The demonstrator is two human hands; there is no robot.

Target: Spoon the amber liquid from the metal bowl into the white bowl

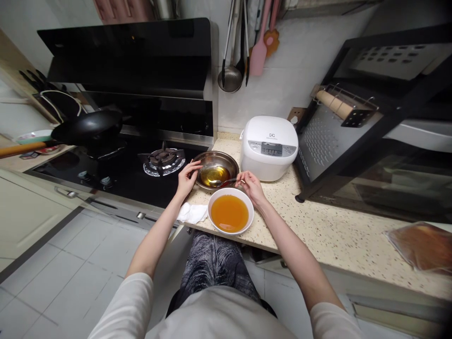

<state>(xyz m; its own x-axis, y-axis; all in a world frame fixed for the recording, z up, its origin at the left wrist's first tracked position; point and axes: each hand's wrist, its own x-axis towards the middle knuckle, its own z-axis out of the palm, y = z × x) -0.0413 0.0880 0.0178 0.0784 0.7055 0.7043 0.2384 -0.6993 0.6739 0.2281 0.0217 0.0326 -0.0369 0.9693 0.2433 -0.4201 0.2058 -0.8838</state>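
Note:
A steel bowl (231,162) with a shallow pool of yellow, oil-like liquid (212,176) sits at the counter's stove end. My left hand (188,178) grips its left rim, thumb and fingers bent around the edge. Between the fingertips of my right hand (250,186) is the handle of a metal spoon (226,182), whose bowl dips low over the yellow liquid. Closer to my body, a white bowl (250,219) holds orange-brown liquid (229,213) nearly to the brim. Left of it lies a crumpled white tissue (192,213).
A white rice cooker (269,148) stands just behind my right hand. To the left are a gas burner (164,160) and a black wok (88,126) with a wooden handle. A black rack (339,141) rises on the right, and a bagged brown item (423,246) lies near the counter's right end.

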